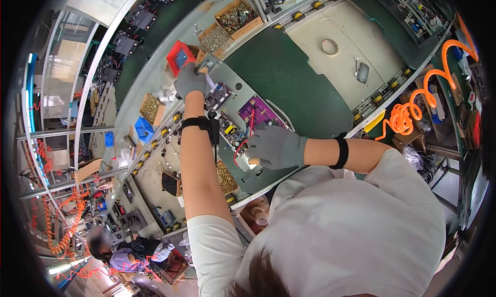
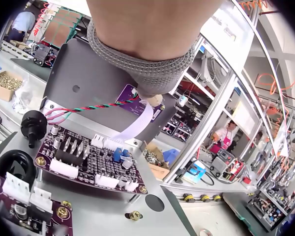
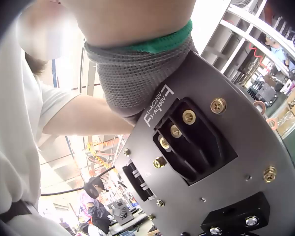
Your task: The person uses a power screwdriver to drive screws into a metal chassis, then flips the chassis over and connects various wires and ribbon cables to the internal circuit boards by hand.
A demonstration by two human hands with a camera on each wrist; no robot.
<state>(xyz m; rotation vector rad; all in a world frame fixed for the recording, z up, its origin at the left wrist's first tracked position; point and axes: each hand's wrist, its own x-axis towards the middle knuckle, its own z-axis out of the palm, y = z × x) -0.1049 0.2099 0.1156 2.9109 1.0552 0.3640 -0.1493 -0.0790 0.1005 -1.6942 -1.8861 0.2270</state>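
Note:
My gloved left hand point(image 1: 191, 81) grips the far upright panel point(image 2: 91, 83) of a grey metal chassis at its edge. Its bare thumb tip lies on the inner face, beside a small purple circuit board point(image 2: 132, 101) and a white ribbon cable point(image 2: 137, 123); the other fingers are hidden. The ribbon leads to a larger circuit board point(image 2: 96, 164) full of white connectors. At the near side, my gloved right hand point(image 1: 276, 146) holds the edge of the opposite panel point(image 3: 236, 179), its fingers hidden in the right wrist view. That panel carries a black terminal block point(image 3: 206, 147).
A red bin point(image 1: 174, 57) of blue parts stands just beyond the left hand. Cardboard boxes of screws point(image 1: 236, 19) line the back. A green mat point(image 1: 289, 75) lies beside the chassis. Orange air hose point(image 1: 403, 119) hangs at right; another person point(image 1: 126, 255) works lower left.

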